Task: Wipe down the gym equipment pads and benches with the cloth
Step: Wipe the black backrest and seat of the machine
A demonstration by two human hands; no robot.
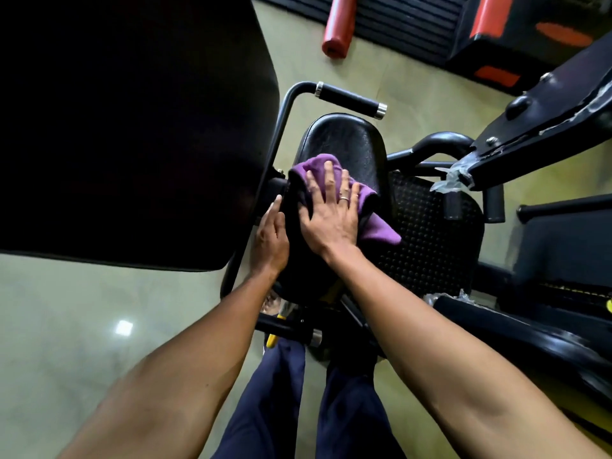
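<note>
Purple cloth [319,167] on black seat pad [344,137], pressed under right hand [331,213].
Right fingers straight and spread, flat on cloth; left hand [271,233] beside it, fingers extended along pad's left edge, gripping nothing. Large black pad [132,127] upper left; handle grip [351,99] beyond seat; studded footplate [430,233] to right. Pale green glossy floor [66,326]; red roller [339,24] lying at far edge.

Purple microfibre cloth [381,230]: one. Black padded vinyl seat [344,137]: one. Large black back pad [132,127]: one. Red foam roller [337,28]: one. Black chrome-capped grip handle [351,99]: one. Bare hands: two, left hand [271,236], right hand [331,217].
</note>
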